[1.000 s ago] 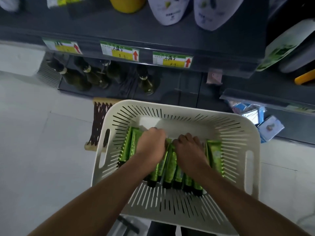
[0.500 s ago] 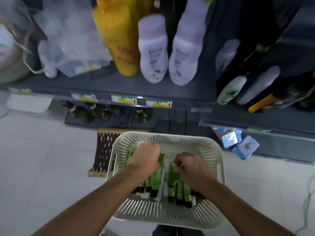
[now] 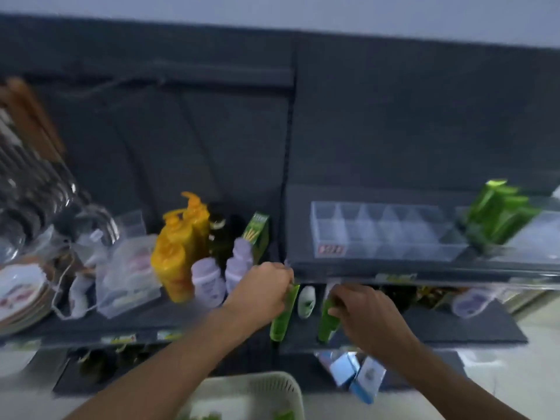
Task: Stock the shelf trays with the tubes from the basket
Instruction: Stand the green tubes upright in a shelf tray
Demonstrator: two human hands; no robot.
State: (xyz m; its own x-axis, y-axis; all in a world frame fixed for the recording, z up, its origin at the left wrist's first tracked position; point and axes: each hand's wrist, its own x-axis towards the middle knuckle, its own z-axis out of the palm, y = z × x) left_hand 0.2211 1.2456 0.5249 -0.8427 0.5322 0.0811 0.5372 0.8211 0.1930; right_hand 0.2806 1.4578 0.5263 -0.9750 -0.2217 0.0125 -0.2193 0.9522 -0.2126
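My left hand is shut on a green tube that hangs cap down in front of the shelves. My right hand grips another green tube, also cap down. Both hands are raised below a clear plastic divided tray on the upper right shelf. Its compartments look empty. Several green tubes stand in a second tray to the right. The white slotted basket sits low in the view, with green tubes showing inside. The picture is blurred.
Yellow pump bottles and white bottles stand on the left shelf, with a green box behind. Plates and clear packs lie further left. Blue boxes sit low on the right. A dark shelf edge runs just above my hands.
Both hands rose out of the basket, each lifting a green tube to shelf height. The view swung upward from the basket to the upper shelves.
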